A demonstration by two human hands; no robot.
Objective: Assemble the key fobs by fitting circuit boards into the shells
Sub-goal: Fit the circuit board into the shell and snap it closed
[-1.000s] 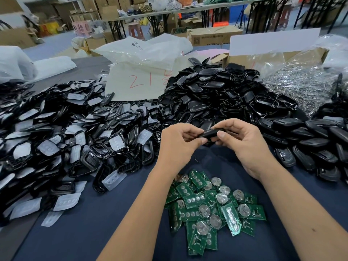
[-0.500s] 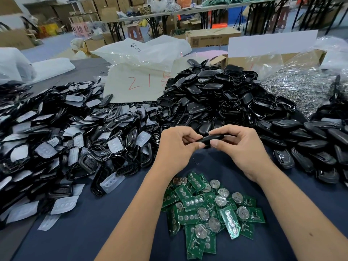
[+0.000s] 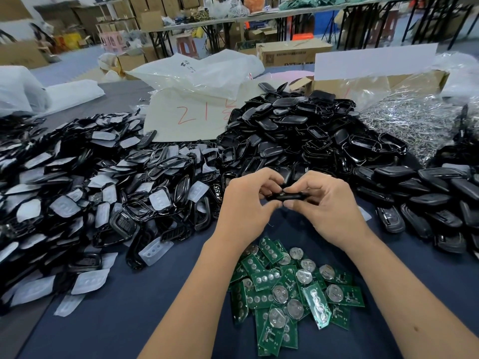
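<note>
Both hands meet over the dark blue table cloth around one black key fob shell (image 3: 291,196), seen edge-on. My left hand (image 3: 246,203) pinches its left end with curled fingers. My right hand (image 3: 326,203) pinches the right end between thumb and fingers. Most of the shell is hidden by the fingers, so I cannot tell if a board sits inside. Below the hands lies a loose pile of green circuit boards (image 3: 290,288) with round silver battery clips.
Black shell frames with translucent button pads (image 3: 90,203) are heaped at the left. A mound of black shell halves (image 3: 298,130) rises behind the hands. Closed black fobs (image 3: 427,198) lie at the right, a bag of metal rings (image 3: 414,123) beyond. Bare blue cloth (image 3: 134,307) shows at lower left.
The hands have drawn closer together on the shell, fingers curling tighter round both ends. The shell stays level above the cloth, and the view has dipped slightly.
</note>
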